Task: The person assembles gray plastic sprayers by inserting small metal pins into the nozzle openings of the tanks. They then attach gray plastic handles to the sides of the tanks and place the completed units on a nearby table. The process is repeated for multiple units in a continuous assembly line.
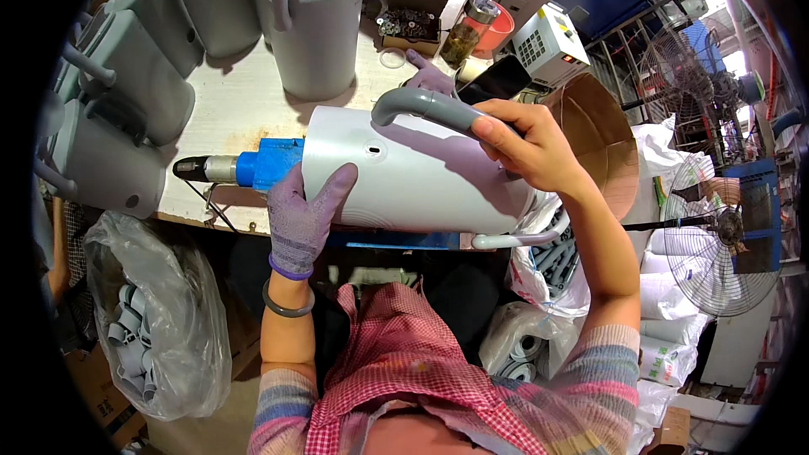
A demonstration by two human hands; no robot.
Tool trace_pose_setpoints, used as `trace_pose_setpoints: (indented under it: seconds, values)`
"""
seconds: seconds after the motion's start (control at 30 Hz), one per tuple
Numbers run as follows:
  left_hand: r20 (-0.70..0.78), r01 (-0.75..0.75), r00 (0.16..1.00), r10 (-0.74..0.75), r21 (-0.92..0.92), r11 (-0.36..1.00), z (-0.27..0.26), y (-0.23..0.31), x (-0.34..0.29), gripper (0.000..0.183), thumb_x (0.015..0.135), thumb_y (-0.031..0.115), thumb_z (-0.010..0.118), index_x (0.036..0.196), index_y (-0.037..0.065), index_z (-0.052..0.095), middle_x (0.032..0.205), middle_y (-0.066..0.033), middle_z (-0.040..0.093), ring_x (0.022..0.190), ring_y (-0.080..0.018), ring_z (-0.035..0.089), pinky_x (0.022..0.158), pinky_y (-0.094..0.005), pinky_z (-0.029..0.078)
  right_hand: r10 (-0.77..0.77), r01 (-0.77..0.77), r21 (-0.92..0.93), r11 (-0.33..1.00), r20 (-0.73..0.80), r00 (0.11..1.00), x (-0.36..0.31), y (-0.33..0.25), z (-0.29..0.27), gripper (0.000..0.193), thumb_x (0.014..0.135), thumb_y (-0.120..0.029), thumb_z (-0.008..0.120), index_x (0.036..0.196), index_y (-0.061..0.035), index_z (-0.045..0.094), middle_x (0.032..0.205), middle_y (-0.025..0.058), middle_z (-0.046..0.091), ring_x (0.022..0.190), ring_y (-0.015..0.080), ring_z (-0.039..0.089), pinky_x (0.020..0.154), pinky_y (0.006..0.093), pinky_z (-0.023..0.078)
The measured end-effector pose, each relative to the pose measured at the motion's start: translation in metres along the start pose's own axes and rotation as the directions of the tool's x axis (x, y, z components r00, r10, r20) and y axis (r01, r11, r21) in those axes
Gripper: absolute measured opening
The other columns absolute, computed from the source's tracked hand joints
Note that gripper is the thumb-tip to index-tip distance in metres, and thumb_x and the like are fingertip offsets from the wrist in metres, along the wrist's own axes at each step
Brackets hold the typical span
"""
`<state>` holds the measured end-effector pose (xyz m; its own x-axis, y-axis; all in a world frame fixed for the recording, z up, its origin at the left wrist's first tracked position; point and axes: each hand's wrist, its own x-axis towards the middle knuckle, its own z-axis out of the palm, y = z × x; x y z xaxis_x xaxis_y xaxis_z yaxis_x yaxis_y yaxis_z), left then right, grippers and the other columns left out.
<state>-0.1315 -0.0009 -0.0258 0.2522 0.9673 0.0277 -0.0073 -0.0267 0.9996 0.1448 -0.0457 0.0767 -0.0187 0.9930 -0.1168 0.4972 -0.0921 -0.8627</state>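
Observation:
A light grey cylindrical pot body (404,190) lies on its side across the table's near edge. My left hand (299,217), in a purple-grey glove, grips its left end, the thumb along the outer wall and the other fingers mostly hidden. My bare right hand (533,147) is closed round the right end of a dark grey curved handle (430,108). This handle lies along the top of the body, near a small slotted hole (373,150). A blue fixture (278,165) with a metal and black end reaches toward the body's left end.
Several upright grey pots (316,29) crowd the table's left and back. Behind lie a purple glove (430,76), a box of small metal parts (410,27), a jar (468,32) and a phone (493,82). Bags of parts (160,320) flank me; a fan (725,227) stands right.

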Motion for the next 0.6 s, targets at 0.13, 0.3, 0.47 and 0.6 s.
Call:
trace_pose_setpoints:
  seconds: [0.13,0.3,0.47,0.6]
  values:
    - [0.004,0.021,1.0,-0.021,0.005,1.0,-0.0008,-0.0014,0.0027,0.035,0.088,0.026,0.076,0.106,-0.004,0.069,0.094,-0.0097,0.073,0.085,-0.0126,0.065,0.079,-0.029,0.052,-0.014,0.014,0.009,1.0,0.014,1.0,-0.0009,0.0009,-0.0011,0.036,0.095,-0.036,0.065,0.102,-0.0014,0.07,0.065,-0.002,0.055,0.061,0.0044,0.049,0.053,0.0231,0.039]
    - [0.004,0.019,1.0,-0.019,-0.022,1.0,0.0016,-0.0011,0.0022,0.034,0.088,0.024,0.076,0.106,-0.004,0.069,0.094,-0.0094,0.073,0.085,-0.0121,0.065,0.079,-0.0288,0.052,0.025,-0.026,0.043,0.999,0.011,1.0,-0.0039,0.0004,-0.0003,0.034,0.095,-0.033,0.066,0.104,-0.0006,0.07,0.067,-0.0003,0.057,0.063,0.0051,0.052,0.056,0.023,0.042]
    - [-0.002,0.02,1.0,-0.02,0.022,1.0,0.0007,-0.0019,-0.0001,0.033,0.088,0.023,0.076,0.107,-0.004,0.069,0.095,-0.0086,0.073,0.085,-0.0117,0.065,0.079,-0.0283,0.052,-0.051,0.051,0.026,0.998,0.017,0.999,-0.0031,0.0039,0.0011,0.033,0.094,-0.031,0.067,0.105,-0.0005,0.07,0.07,0.0003,0.06,0.065,0.006,0.054,0.058,0.0238,0.044]
    - [-0.003,0.024,1.0,-0.024,-0.084,0.996,0.0031,-0.002,-0.0049,0.033,0.089,0.023,0.075,0.108,-0.003,0.069,0.096,-0.008,0.073,0.085,-0.0115,0.064,0.079,-0.0276,0.052,-0.094,0.094,-0.003,0.996,-0.01,0.996,-0.0054,0.0046,0.0024,0.032,0.094,-0.031,0.067,0.105,-0.0005,0.07,0.072,0.0006,0.062,0.066,0.0065,0.056,0.059,0.0239,0.045]
